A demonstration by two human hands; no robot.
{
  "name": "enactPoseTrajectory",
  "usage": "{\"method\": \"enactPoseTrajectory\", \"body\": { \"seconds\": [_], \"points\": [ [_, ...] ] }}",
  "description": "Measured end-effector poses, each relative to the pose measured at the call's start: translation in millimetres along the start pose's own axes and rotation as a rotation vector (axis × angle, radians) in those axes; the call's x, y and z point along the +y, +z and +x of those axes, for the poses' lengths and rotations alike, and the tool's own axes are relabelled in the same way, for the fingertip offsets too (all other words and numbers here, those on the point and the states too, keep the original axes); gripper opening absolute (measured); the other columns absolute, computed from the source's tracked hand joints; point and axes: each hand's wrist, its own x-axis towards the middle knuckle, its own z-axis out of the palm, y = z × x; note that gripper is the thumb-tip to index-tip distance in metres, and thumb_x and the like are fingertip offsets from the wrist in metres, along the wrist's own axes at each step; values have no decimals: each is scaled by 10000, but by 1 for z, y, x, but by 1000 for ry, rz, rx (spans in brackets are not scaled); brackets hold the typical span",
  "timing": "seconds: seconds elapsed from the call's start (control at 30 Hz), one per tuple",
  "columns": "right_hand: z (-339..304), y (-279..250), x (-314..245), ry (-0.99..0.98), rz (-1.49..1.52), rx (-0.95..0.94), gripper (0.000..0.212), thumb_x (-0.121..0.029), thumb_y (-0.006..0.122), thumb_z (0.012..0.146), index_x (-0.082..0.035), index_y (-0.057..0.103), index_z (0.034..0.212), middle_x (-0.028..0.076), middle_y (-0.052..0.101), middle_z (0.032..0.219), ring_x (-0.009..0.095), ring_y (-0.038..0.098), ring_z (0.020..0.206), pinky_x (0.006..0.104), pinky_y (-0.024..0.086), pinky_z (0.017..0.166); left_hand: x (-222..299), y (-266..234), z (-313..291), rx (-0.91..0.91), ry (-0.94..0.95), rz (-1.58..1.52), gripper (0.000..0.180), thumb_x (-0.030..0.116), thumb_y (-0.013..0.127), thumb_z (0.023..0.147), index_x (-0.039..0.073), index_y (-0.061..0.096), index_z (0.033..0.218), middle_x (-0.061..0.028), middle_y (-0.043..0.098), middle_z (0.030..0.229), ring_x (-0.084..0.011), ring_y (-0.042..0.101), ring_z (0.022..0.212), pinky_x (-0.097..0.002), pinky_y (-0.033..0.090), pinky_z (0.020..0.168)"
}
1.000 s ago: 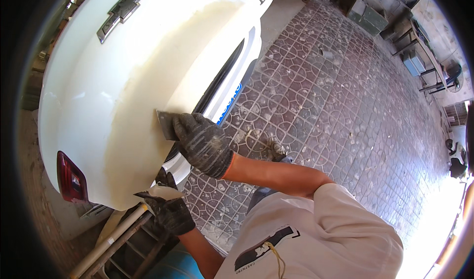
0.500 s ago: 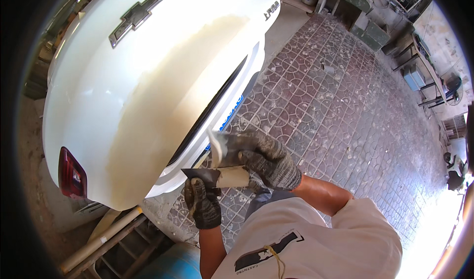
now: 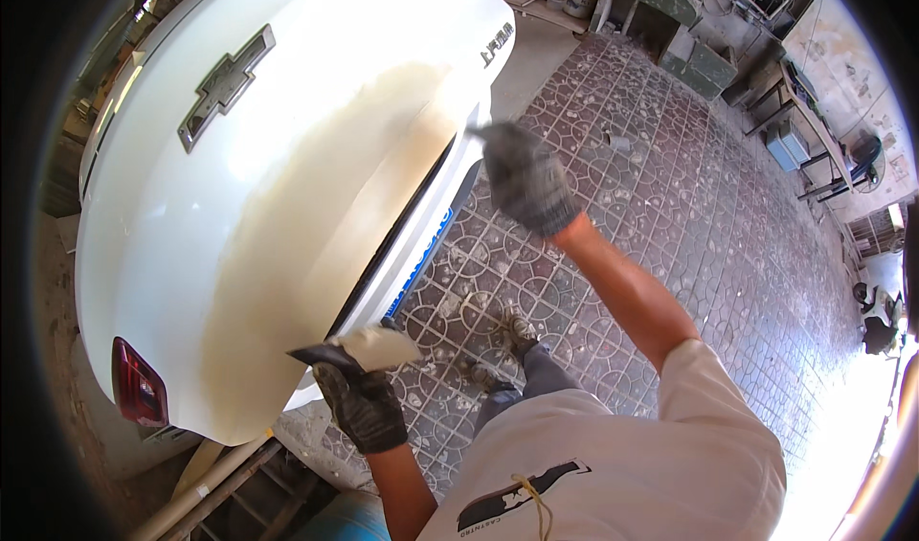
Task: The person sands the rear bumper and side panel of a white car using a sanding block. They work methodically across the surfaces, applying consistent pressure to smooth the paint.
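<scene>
A white car's rear lid (image 3: 172,254) fills the left, with a wide patch of cream filler (image 3: 325,196) spread across it. My left hand (image 3: 364,412), in a dark glove, is low by the lid's lower edge and grips a dark flat board (image 3: 321,354) that carries a lump of cream putty (image 3: 383,347). My gloved right hand (image 3: 525,179) is raised and blurred beside the lid's right edge, near the filler patch. It is closed on a thin spreader (image 3: 479,132) whose tip just shows.
A metal emblem (image 3: 225,86) sits on the lid and a red tail light (image 3: 139,385) at its lower left. Patterned floor tiles (image 3: 689,215) stretch right. My shoes (image 3: 517,330) stand below. Planks (image 3: 225,484) lie at lower left; green cabinets (image 3: 708,62) stand behind.
My right hand left the lid, dipped to the board in my left hand, then swung up and right to the lid's far edge. My left hand stayed low with the board.
</scene>
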Motion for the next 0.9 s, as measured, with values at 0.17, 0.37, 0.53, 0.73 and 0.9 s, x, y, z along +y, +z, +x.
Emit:
{"method": "enactPoseTrajectory", "body": {
  "seconds": [0.17, 0.37, 0.53, 0.73, 0.9],
  "points": [
    [36, 65, 48, 248, 75, 261, 230, -99, 591, 958, -81, 698, 1161, 107, 722, 1020, 262, 697, 806, 405, 596, 730, 0, -44, -8, 176, -51, 58, 529, 289, 601, 1044, -46, 490, 1438, -130, 627, 1201, -235, 657, 984, -413, 569, 889],
    [54, 52, 25, 248, 22, 106, 217, -78, 585, 917, -112, 709, 1093, 111, 719, 997, 275, 692, 865, 427, 579, 813, 33, -84, 7, 49, -138, -492, 245, 243, 556, 1077, 61, 589, 1238, -93, 606, 1130, -244, 604, 1063, -402, 526, 931],
    [43, 18, -37, 169, 288, 47, 220, -7, 582, 907, -86, 687, 1084, 88, 706, 916, 229, 677, 779, 389, 586, 717, 42, -60, -7, 20, -133, -688, 323, 198, 517, 1088, 25, 537, 1361, -116, 590, 1238, -226, 574, 1126, -375, 468, 1040],
    [38, -32, -152, 72, 610, -247, 465, -94, 657, 830, -19, 645, 1288, 178, 675, 1109, 286, 652, 1034, 484, 516, 875, 46, -44, -11, 203, 75, 127, 419, 185, 506, 1091, 34, 475, 1480, -142, 560, 1399, -248, 580, 1172, -369, 472, 1082],
    [34, -74, -176, 42, 1325, -193, 434, -36, 682, 891, -67, 660, 1323, 159, 690, 1190, 315, 669, 1116, 436, 559, 954, 41, -39, -27, -21, 1, -283, 328, 162, 562, 1063, 10, 500, 1347, -121, 631, 1145, -215, 653, 972, -366, 583, 849]
  ]
}}
